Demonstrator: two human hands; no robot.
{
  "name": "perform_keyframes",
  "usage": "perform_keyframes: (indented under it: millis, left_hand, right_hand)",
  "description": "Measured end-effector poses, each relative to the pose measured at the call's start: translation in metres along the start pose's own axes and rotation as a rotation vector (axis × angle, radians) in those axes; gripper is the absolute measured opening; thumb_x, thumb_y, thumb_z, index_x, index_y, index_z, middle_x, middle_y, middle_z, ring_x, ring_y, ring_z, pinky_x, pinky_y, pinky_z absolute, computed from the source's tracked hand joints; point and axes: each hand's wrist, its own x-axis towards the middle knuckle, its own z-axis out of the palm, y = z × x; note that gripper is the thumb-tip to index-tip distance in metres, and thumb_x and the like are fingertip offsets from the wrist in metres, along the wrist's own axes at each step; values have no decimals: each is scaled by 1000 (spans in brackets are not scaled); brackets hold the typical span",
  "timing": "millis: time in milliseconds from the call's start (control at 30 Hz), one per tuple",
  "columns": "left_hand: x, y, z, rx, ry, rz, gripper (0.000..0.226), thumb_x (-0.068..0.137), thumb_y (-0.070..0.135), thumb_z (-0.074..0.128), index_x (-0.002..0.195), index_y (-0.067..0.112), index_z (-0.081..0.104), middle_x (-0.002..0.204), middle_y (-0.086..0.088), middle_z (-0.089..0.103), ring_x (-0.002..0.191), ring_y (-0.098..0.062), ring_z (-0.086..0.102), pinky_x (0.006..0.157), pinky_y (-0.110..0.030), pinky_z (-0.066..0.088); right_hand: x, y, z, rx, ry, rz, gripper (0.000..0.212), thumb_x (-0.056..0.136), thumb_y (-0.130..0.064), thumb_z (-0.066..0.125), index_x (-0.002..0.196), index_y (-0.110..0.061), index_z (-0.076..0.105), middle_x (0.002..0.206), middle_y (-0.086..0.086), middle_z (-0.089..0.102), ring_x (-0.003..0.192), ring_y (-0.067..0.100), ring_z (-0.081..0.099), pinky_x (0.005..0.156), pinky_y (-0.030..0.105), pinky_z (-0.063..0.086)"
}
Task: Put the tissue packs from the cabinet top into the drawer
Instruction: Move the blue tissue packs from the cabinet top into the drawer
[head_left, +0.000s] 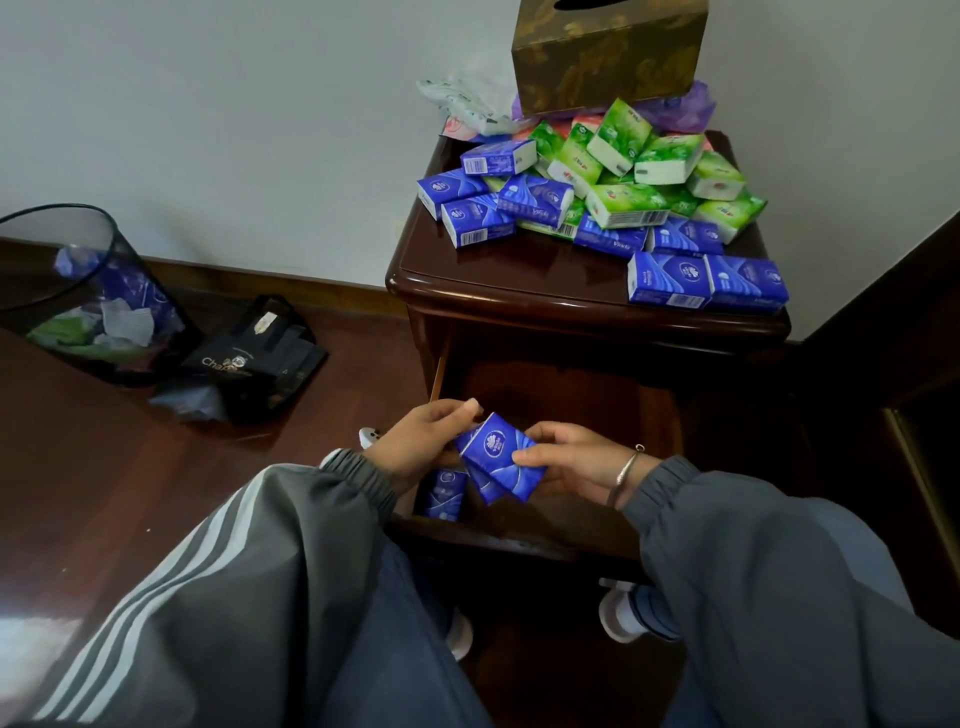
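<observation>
Left hand and right hand: both grips clamped on blue tissue packs, held over open drawer. Pile of packs on cabinet top at 12 o'clock. Packs likely light, soft, film-slick; pinch flat faces.

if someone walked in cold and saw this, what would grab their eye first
Most likely the heap of blue and green tissue packs covering the cabinet top, with a brown tissue box standing behind it against the wall. Next, lower down, the left hand and right hand together holding blue packs over the open drawer. On the floor to the left stands a mesh bin with crumpled wrappers inside.
</observation>
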Motion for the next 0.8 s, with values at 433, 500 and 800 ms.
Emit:
perform_keyframes:
  millis: [433, 500, 800]
  left_hand:
    - [15, -45, -19, 617, 330, -306, 32, 96, 12, 43, 120, -3, 59, 123, -21, 60, 114, -33, 56, 93, -33, 43]
    - [15, -47, -22, 589, 331, -308, 31, 95, 13, 45, 117, 0, 61, 118, -19, 63, 109, -31, 59, 92, -33, 45]
    - [20, -52, -25, 574, 343, -281, 18, 92, 13, 48, 92, 5, 63, 89, -11, 61, 84, -23, 57, 82, -32, 47]
  right_hand:
    - [59, 76, 24, -472, 392, 297, 50, 88, -21, 60, 134, -10, 43, 131, 13, 54, 115, 29, 55, 97, 33, 44]
    - [62, 69, 27, -733, 281, 420, 49, 90, -27, 57, 134, -11, 44, 135, 12, 51, 121, 28, 51, 100, 30, 40]
    - [72, 72, 35, -911, 203, 363, 40, 94, -28, 47, 129, -9, 50, 131, 13, 55, 117, 27, 53, 86, 25, 39]
